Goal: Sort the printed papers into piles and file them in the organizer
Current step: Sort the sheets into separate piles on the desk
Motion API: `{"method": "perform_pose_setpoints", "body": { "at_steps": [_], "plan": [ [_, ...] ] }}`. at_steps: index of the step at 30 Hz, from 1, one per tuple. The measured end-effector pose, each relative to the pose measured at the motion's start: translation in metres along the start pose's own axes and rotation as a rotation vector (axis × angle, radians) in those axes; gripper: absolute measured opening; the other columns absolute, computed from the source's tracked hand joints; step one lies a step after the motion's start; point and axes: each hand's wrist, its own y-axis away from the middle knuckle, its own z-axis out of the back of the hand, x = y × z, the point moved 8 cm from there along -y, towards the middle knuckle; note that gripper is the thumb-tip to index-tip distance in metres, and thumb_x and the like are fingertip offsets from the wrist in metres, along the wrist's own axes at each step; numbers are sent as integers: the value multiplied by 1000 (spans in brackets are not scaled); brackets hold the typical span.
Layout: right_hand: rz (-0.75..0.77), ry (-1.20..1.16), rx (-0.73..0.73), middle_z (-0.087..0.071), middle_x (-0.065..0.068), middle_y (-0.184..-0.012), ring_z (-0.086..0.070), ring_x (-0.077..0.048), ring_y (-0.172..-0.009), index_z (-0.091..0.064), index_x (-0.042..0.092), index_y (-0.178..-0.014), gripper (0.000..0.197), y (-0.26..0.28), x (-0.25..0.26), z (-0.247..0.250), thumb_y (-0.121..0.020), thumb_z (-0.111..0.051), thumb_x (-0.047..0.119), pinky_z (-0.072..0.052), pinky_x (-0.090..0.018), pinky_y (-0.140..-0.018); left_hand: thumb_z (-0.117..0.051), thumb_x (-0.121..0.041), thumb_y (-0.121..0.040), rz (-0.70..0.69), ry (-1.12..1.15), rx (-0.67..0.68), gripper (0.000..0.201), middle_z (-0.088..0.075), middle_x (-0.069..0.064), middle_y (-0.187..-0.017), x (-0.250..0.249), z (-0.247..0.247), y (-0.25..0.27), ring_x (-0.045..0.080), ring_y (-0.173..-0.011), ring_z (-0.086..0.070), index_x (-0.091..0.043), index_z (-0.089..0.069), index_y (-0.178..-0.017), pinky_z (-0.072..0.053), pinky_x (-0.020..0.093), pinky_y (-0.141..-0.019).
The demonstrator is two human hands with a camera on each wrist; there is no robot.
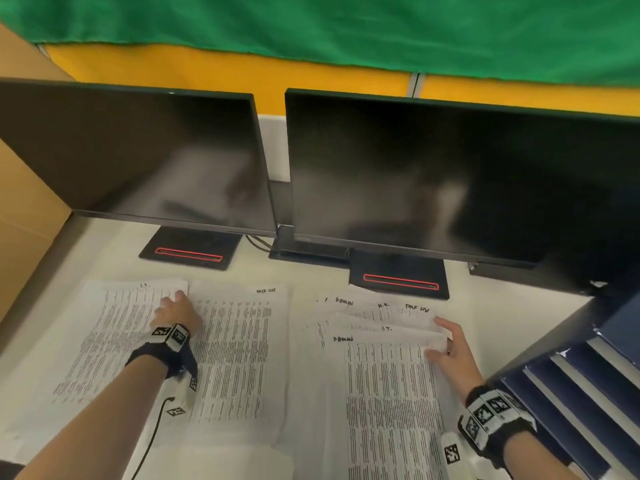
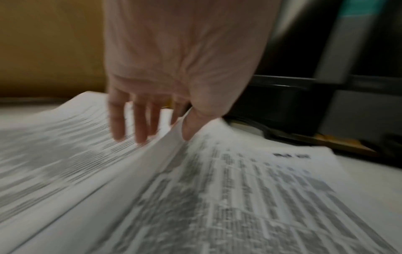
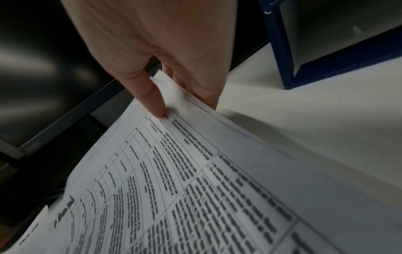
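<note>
Printed sheets lie in groups on the white desk. A left pile (image 1: 114,341) and a middle pile (image 1: 239,341) headed "TASK LIST" sit side by side. My left hand (image 1: 173,308) rests where they meet. Its straight fingers (image 2: 139,130) press the left pile (image 2: 54,154), and the thumb touches the middle pile (image 2: 250,189). To the right lies a fanned stack (image 1: 381,375) with handwritten headings. My right hand (image 1: 441,341) pinches its upper right corner, thumb (image 3: 152,99) on top of the stack (image 3: 195,180) and fingers beneath. The blue organizer (image 1: 571,375) stands at the right.
Two dark monitors (image 1: 138,150) (image 1: 450,185) stand on black bases behind the papers. A brown cardboard wall (image 1: 20,202) closes the left side. A black cable (image 1: 152,434) trails over the near papers. The organizer's blue frame (image 3: 280,51) stands close beside my right hand.
</note>
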Motion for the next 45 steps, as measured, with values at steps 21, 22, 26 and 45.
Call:
{"method": "perform_pose_setpoints", "body": {
  "at_steps": [21,22,26,45],
  "plan": [
    [-6,137,-6,-70,-6,-91,-66,-21,-89,-64,15,-87,9,1,-7,2,-87,-59,8,-52,-41,-86,-61,-28,-90,-787,63,302,33,-63,7,-122,-233,-74,108,25,-111,-57,-9,-63,-116,-43,30,-95],
    [-3,157,3,-68,-6,-93,-64,-22,-90,-65,15,-85,8,2,-6,-1,-86,-60,9,-51,-39,-85,-61,-27,-90,-793,107,300,31,-63,8,-121,-233,-72,109,25,-110,-58,-8,-64,-114,-43,29,-92],
    [80,222,-37,-50,-3,-110,-49,-13,-100,-66,19,-77,13,0,6,-4,-81,-67,6,-33,-30,-103,-66,-28,-86,-864,178,342,27,-67,9,-110,-242,-66,121,21,-95,-59,-8,-69,-104,-42,26,-81],
    [164,351,-112,-49,15,-68,-46,0,-66,-67,11,-86,9,1,19,5,-85,-61,5,-33,-14,-61,-56,-3,-87,-1034,-152,133,40,-50,7,-125,-289,-61,140,28,-104,-57,-19,-49,-123,-49,41,-95]
  ]
}}
